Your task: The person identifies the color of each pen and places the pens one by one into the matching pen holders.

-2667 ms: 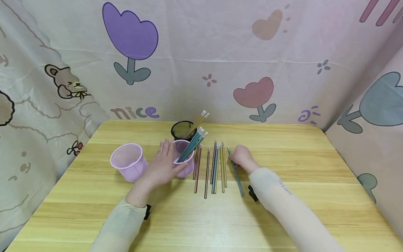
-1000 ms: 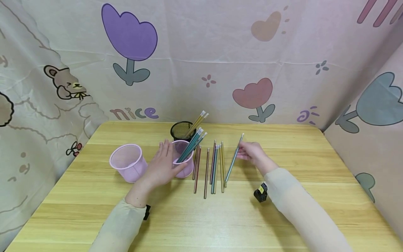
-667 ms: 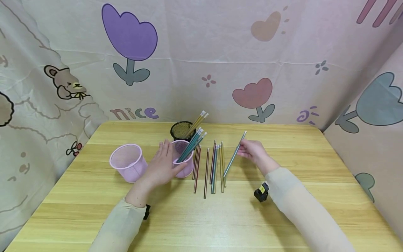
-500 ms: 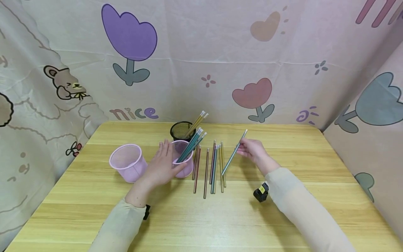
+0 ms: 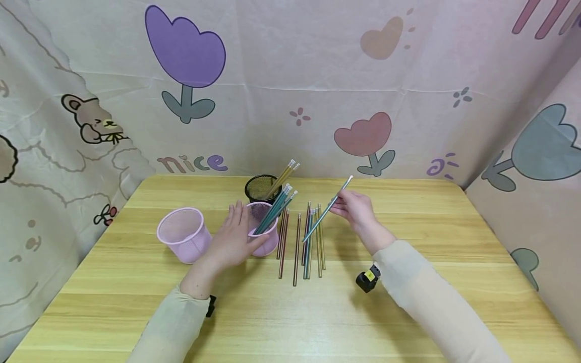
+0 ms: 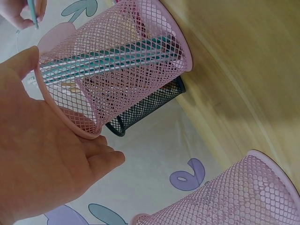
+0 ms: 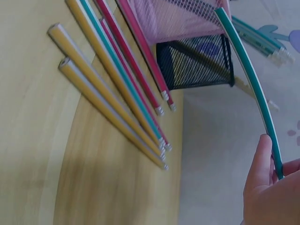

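My right hand (image 5: 355, 209) pinches a teal pencil (image 5: 328, 208) above the table, its eraser end up and right, its tip slanting down toward the row of pencils (image 5: 308, 242). The right wrist view shows that teal pencil (image 7: 248, 79) held between thumb and fingers. My left hand (image 5: 231, 238) wraps its fingers round the side of the pink mesh cup (image 5: 264, 233), which holds several teal pencils (image 5: 276, 209). In the left wrist view the palm rests against this pink mesh cup (image 6: 112, 70).
A black mesh cup (image 5: 260, 188) with yellow pencils stands behind the pink one. A second pink mesh cup (image 5: 183, 234) stands to the left. Red, teal and yellow pencils lie side by side on the wooden table (image 5: 431, 242). Patterned cloth walls surround it.
My right hand picked the teal pencil up from the table, turned it eraser end up and carried it left and higher, over the row. My left hand stayed on the cup.
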Available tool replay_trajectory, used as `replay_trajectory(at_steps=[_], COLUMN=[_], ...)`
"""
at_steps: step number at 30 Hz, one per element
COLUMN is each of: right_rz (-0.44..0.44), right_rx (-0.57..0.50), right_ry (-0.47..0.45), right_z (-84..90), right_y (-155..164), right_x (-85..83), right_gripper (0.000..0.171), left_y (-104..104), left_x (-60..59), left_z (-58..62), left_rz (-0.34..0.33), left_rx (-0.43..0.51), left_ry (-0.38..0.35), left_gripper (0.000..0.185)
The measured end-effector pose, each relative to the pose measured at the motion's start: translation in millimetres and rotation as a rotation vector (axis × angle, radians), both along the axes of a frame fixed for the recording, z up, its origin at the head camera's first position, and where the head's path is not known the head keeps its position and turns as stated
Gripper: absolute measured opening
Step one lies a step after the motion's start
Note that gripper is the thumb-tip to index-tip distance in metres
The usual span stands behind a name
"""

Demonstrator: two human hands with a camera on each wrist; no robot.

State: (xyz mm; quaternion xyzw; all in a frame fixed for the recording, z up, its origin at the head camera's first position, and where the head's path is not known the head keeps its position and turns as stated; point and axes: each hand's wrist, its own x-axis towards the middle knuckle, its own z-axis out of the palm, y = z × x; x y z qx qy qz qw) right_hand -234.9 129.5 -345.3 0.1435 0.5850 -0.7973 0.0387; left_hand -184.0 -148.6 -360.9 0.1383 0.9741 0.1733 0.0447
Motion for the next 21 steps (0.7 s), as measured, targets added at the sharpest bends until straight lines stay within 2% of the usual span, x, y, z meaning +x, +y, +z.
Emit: replay_trajectory(at_steps=[9,21], right_rz=[-0.081,-0.196], right_rx=[-0.026,-0.058], right_ry=[0.018,0.14], right_z=[5.4,18.3], right_y=[-9,-37], right_x=[0.8,3.3], right_gripper=[0.016,0.01], left_y=[-1,-1], left_x=[-0.4,0.1], left_z=[-1.8,-0.7], left_rz=[-0.002,-0.003], left_rx=[-0.001,0.008], left_ry=[0.002,-0.003], left_gripper=[0.094,0.094])
